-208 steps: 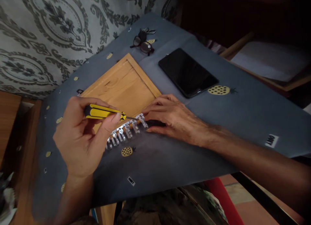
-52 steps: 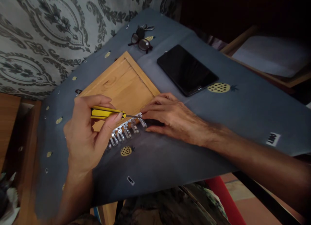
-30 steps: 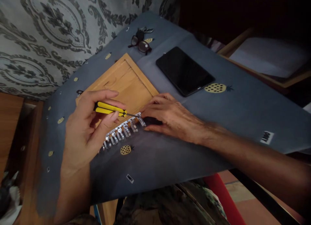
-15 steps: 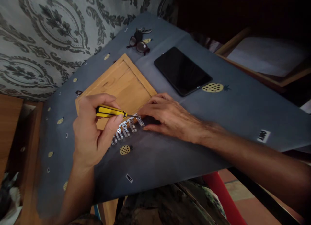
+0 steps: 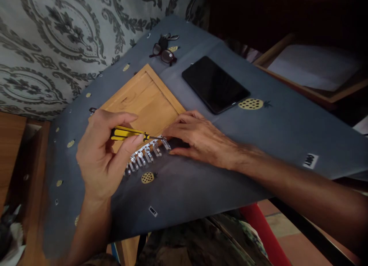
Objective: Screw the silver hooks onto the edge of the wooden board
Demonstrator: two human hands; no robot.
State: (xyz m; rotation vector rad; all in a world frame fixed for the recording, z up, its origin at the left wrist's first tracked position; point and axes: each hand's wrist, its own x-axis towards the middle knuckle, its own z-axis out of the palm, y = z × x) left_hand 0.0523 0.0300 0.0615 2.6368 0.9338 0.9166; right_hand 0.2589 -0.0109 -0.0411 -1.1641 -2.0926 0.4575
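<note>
My left hand (image 5: 99, 155) is closed around a yellow and black screwdriver (image 5: 126, 133), gripped between thumb and fingers. Its thin shaft points right, and the tip meets the upper end of a metal hook rail (image 5: 148, 153). That rail, with several silvery hooks, runs along the near edge of a wooden board (image 5: 146, 99) with a raised border. My right hand (image 5: 198, 137) pinches the rail's right end at the board's near corner, fingertips on the board side and thumb beside the last hook. The exact contact under those fingers is hidden.
A black tablet (image 5: 215, 84) lies right of the board on the grey pineapple-print tablecloth (image 5: 273, 143). Eyeglasses (image 5: 163, 54) and a dark item with a metal clip (image 5: 171, 36) are at the back. A patterned curtain (image 5: 63, 32) borders the far left side.
My left hand has shifted slightly left and its grip on the screwdriver handle has loosened a little, uncovering more hooks. The screwdriver tip and my right hand stay in place.
</note>
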